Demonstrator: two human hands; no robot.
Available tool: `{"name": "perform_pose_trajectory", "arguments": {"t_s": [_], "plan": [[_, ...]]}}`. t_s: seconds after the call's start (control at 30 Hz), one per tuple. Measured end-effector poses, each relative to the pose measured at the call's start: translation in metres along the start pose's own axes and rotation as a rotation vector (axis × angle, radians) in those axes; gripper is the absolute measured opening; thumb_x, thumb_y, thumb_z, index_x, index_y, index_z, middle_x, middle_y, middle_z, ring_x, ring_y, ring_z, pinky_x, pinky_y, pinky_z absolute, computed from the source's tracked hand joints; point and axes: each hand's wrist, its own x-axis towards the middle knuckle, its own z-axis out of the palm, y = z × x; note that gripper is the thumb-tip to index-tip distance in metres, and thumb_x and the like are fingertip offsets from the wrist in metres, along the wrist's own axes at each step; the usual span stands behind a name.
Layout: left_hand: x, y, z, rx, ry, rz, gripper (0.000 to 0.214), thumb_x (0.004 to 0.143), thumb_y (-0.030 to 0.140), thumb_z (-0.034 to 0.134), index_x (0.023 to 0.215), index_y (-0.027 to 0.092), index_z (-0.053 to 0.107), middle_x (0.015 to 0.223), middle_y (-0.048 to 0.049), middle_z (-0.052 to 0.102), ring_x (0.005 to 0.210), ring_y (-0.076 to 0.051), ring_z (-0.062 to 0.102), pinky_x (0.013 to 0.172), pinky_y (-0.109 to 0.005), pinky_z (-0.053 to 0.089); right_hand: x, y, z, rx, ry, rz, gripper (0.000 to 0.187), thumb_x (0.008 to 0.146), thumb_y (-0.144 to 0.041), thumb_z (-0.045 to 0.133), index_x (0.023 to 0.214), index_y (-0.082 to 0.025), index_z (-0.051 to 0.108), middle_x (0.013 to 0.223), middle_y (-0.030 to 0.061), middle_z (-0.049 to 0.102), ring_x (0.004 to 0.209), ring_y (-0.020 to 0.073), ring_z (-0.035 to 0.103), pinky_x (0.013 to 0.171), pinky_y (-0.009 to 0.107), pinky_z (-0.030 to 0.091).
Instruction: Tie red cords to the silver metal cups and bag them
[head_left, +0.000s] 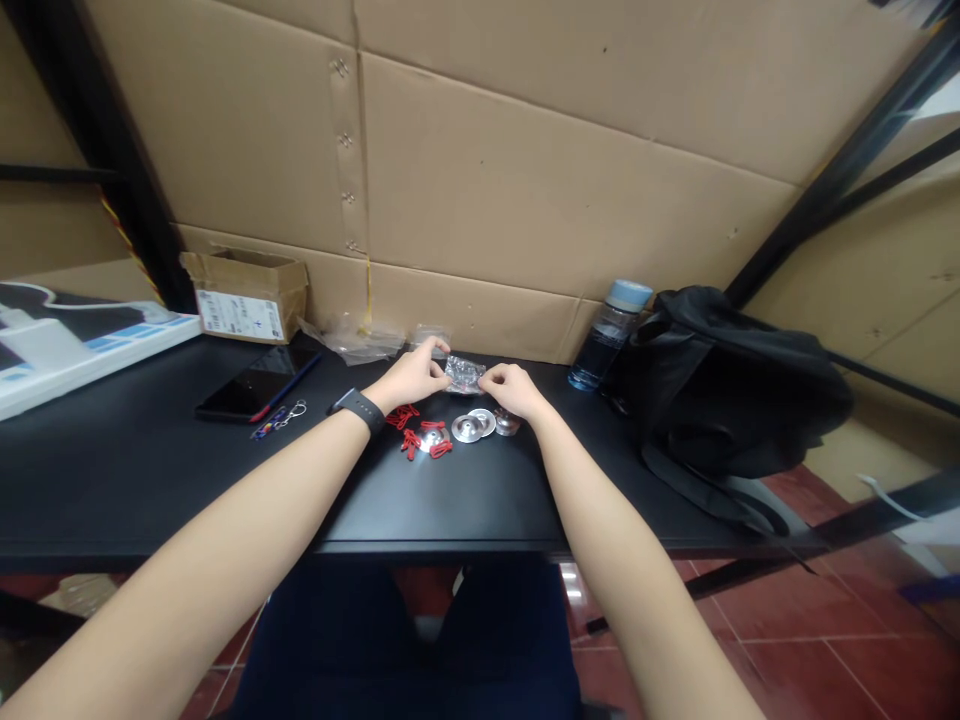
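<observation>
A small clear plastic bag [465, 374] with shiny contents I cannot make out is held between my two hands near the back of the table. My left hand [414, 378] has its thumb and fingers at the bag's left edge. At the right edge, my right hand [514, 388] pinches the plastic between thumb and fingers. Just in front lie silver domed discs, like finger cymbals [468, 429], two of them overlapping. A small stack of discs [507, 424] sits below my right hand. Red cord loops [410, 443] lie around and on another disc [433, 438] at the left.
Empty-looking plastic bags [360, 345] lie against the cardboard wall. Leftward are a phone [259, 385], a beaded keychain [279, 420], an open cardboard box [251, 300] and a power strip [97, 355]. A water bottle [606, 340] and black backpack [735, 380] stand at right.
</observation>
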Motion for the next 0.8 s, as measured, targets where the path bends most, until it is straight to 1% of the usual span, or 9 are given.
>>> {"name": "perform_pose_trajectory", "arguments": {"t_s": [0.07, 0.1, 0.23, 0.33, 0.43, 0.53, 0.6, 0.7, 0.8], "plan": [[-0.001, 0.003, 0.000, 0.101, -0.016, 0.042, 0.052, 0.079, 0.022, 0.068, 0.127, 0.024, 0.049, 0.079, 0.0024, 0.076, 0.074, -0.020, 0.074, 0.075, -0.028, 0.051, -0.001, 0.000, 0.001, -0.004, -0.005, -0.010, 0.007, 0.076, -0.025, 0.071, 0.072, -0.019, 0.069, 0.074, 0.0002, 0.069, 0.069, 0.0161, 0.061, 0.068, 0.027, 0.045], [-0.002, 0.004, 0.000, 0.150, -0.022, 0.051, 0.051, 0.081, 0.021, 0.066, 0.129, 0.024, 0.047, 0.078, 0.0023, 0.076, 0.075, -0.020, 0.074, 0.075, -0.029, 0.051, -0.002, 0.000, 0.001, -0.002, 0.001, -0.022, 0.008, 0.074, -0.024, 0.073, 0.077, -0.020, 0.068, 0.075, -0.0011, 0.068, 0.069, 0.0155, 0.059, 0.067, 0.027, 0.045], [-0.002, 0.005, 0.007, 0.302, -0.033, 0.038, 0.051, 0.087, 0.019, 0.057, 0.135, 0.021, 0.041, 0.078, 0.0003, 0.077, 0.079, -0.023, 0.075, 0.078, -0.031, 0.050, -0.004, -0.002, 0.001, 0.014, 0.033, -0.103, 0.032, 0.070, -0.020, 0.078, 0.099, -0.022, 0.063, 0.092, -0.0021, 0.065, 0.079, 0.0145, 0.058, 0.074, 0.026, 0.048], [-0.002, 0.003, 0.010, 0.355, -0.033, 0.048, 0.047, 0.085, 0.019, 0.059, 0.130, 0.022, 0.045, 0.081, -0.0007, 0.077, 0.081, -0.024, 0.074, 0.080, -0.032, 0.049, -0.004, -0.007, 0.001, 0.004, 0.033, -0.156, 0.042, 0.070, -0.013, 0.079, 0.108, -0.023, 0.065, 0.104, 0.0004, 0.064, 0.086, 0.0149, 0.060, 0.081, 0.027, 0.051], [-0.001, 0.001, 0.011, 0.383, -0.035, 0.063, 0.038, 0.086, 0.022, 0.061, 0.122, 0.026, 0.052, 0.081, 0.0007, 0.076, 0.082, -0.024, 0.074, 0.081, -0.033, 0.048, -0.004, -0.011, 0.003, -0.038, 0.007, -0.180, 0.037, 0.071, -0.006, 0.077, 0.104, -0.023, 0.073, 0.108, 0.0025, 0.063, 0.092, 0.0165, 0.062, 0.089, 0.030, 0.050], [-0.002, 0.000, 0.010, 0.405, -0.047, 0.089, 0.039, 0.087, 0.025, 0.061, 0.125, 0.029, 0.055, 0.086, 0.0010, 0.075, 0.086, -0.024, 0.072, 0.081, -0.032, 0.048, -0.004, -0.013, 0.006, -0.084, -0.029, -0.179, 0.030, 0.077, -0.004, 0.073, 0.097, -0.025, 0.080, 0.111, 0.0042, 0.065, 0.102, 0.0191, 0.063, 0.100, 0.035, 0.047], [-0.003, -0.002, 0.010, 0.451, -0.039, 0.113, 0.039, 0.088, 0.027, 0.061, 0.127, 0.029, 0.058, 0.099, -0.0027, 0.074, 0.095, -0.025, 0.070, 0.084, -0.034, 0.049, -0.004, -0.012, 0.007, -0.108, -0.051, -0.166, 0.026, 0.082, -0.007, 0.071, 0.096, -0.026, 0.082, 0.112, 0.0052, 0.066, 0.107, 0.0202, 0.064, 0.104, 0.037, 0.046], [-0.003, -0.004, 0.011, 0.538, -0.035, 0.112, 0.030, 0.090, 0.032, 0.059, 0.118, 0.030, 0.069, 0.121, -0.0078, 0.067, 0.112, -0.029, 0.064, 0.094, -0.041, 0.048, -0.004, -0.013, 0.006, -0.137, -0.077, -0.136, 0.021, 0.087, -0.015, 0.070, 0.099, -0.027, 0.083, 0.114, 0.0056, 0.070, 0.108, 0.0203, 0.066, 0.104, 0.035, 0.046], [-0.002, -0.005, 0.010, 0.552, -0.071, 0.094, 0.026, 0.093, 0.035, 0.055, 0.108, 0.033, 0.077, 0.125, -0.0062, 0.066, 0.117, -0.030, 0.061, 0.099, -0.044, 0.046, -0.006, -0.016, 0.003, -0.162, -0.109, -0.109, 0.018, 0.088, -0.025, 0.073, 0.102, -0.030, 0.082, 0.119, 0.0026, 0.073, 0.109, 0.0197, 0.068, 0.101, 0.032, 0.048]]}}
